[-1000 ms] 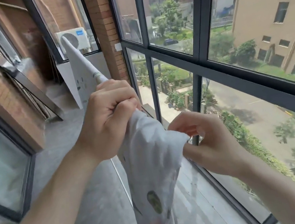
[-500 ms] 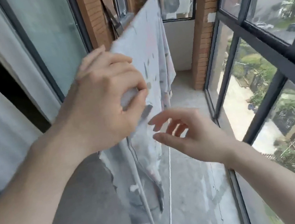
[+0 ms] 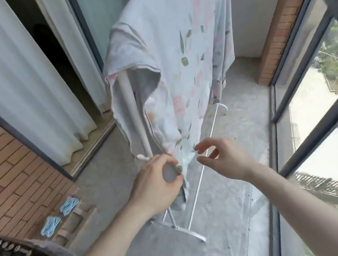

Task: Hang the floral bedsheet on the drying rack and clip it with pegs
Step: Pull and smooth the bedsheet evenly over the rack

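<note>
At far left we note blue slippers [image 3: 59, 216] on the floor by the brick wall [image 3: 0, 162]. The floral bedsheet [image 3: 177, 63] hangs over the drying rack [image 3: 137, 120], its long axis running away from us along the top rail, its lower corner dropping toward our hands. The left hand [image 3: 157, 184] pinches that corner between thumb and curled fingers, just beside the rack's upright post. The right hand [image 3: 223, 159] is open, thumb and forefinger parted just right of the corner, holding nothing that we can make out. The left hand is the nearer. Compared with half a second ago, both hands are lower, at the hem rather than the top edge. No pegs appear in view.
</note>
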